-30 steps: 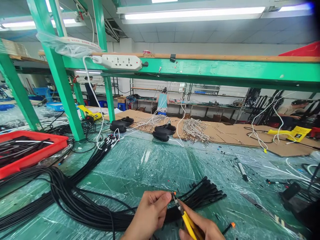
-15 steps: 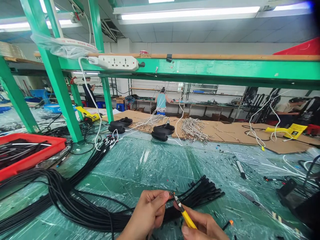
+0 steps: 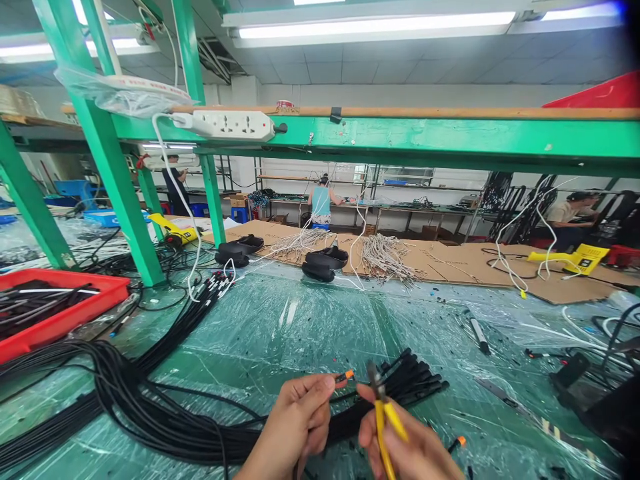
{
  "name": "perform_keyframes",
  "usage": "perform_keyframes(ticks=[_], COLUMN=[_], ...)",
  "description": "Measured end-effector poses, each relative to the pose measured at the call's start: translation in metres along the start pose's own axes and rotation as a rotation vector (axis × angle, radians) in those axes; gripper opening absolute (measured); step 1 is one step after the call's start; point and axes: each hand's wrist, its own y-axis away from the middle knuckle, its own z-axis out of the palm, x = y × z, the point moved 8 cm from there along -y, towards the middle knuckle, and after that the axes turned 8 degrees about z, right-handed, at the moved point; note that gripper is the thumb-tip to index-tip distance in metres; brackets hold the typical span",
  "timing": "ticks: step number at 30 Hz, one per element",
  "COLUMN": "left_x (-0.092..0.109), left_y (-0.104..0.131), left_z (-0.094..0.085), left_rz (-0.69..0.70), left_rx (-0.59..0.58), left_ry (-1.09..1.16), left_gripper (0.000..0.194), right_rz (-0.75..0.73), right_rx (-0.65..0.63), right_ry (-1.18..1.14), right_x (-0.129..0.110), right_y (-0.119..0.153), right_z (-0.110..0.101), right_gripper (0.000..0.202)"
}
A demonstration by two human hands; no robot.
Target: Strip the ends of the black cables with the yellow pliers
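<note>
Between thumb and forefinger my left hand [image 3: 300, 417] pinches a thin black cable whose orange tip [image 3: 349, 375] sticks out to the right. My right hand [image 3: 405, 440] is closed round yellow-handled cutting pliers [image 3: 384, 410]. The pliers' metal jaws point up and stand just right of the orange tip, apart from it. Behind and below both hands runs a thick bundle of black cables [image 3: 165, 423], its cut ends fanning out beyond the pliers. On the table by my right hand lies another orange-tipped piece [image 3: 461, 441].
A red tray [image 3: 107, 293] of cables stands at the left. A marker [image 3: 479, 335] and a steel ruler [image 3: 495, 393] lie to the right, near a black device [image 3: 590, 400]. Cardboard [image 3: 450, 267] with white cables lies along the back, under a green shelf beam [image 3: 425, 137].
The pliers have moved right, away from the cable tip, and turned more upright with their handles spread. The orange tip now shows plainly. My left hand has hardly moved.
</note>
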Motion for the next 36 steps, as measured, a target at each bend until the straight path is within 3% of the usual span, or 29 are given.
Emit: perform_keyframes(ticks=[3,8,10,12,13,14,18,20,23,27,36], left_x=[0.001,0.000,0.000,0.000,0.000,0.001,0.004,0.006,0.010,0.011,0.009], left_y=[-0.001,0.001,0.003,0.003,0.002,0.002,0.000,0.001,0.002,0.001,0.003], left_z=[-0.002,0.001,0.001,-0.001,-0.003,-0.005,-0.010,-0.009,-0.009,-0.013,-0.012], left_rz=[-0.002,-0.081,-0.108,-0.111,-0.102,-0.086,-0.021,0.009,0.061,0.122,0.114], left_rx=[0.013,0.035,0.047,0.064,0.079,0.095,0.087,0.057,0.047,0.052,0.005], left_ry=[0.012,0.038,0.024,-0.015,-0.048,-0.086,-0.243,-0.315,-0.426,-0.541,-0.635], left_gripper=[0.045,0.043,0.039,0.036,0.035,0.034,0.039,0.042,0.049,0.056,0.037], right_rz=[0.078,-0.268,-0.181,0.011,0.035,-0.020,-0.564,-0.681,-0.695,-0.728,-0.841], right_rx=[-0.042,0.362,0.392,0.337,0.315,0.308,0.418,0.438,0.424,0.546,0.490], right_ry=[-0.191,0.194,0.123,0.055,0.106,0.225,0.960,1.228,1.467,1.578,1.720], right_x=[0.005,-0.018,-0.007,0.013,0.017,0.015,-0.016,-0.019,-0.019,-0.029,-0.028], right_y=[-0.002,0.010,0.007,0.000,-0.002,-0.002,0.017,0.021,0.018,0.019,0.023], right_z=[-0.003,-0.022,-0.024,-0.022,-0.021,-0.021,-0.005,0.002,0.002,-0.005,0.012], right_gripper=[0.058,0.052,0.057,0.060,0.058,0.055,0.059,0.064,0.062,0.060,0.069])
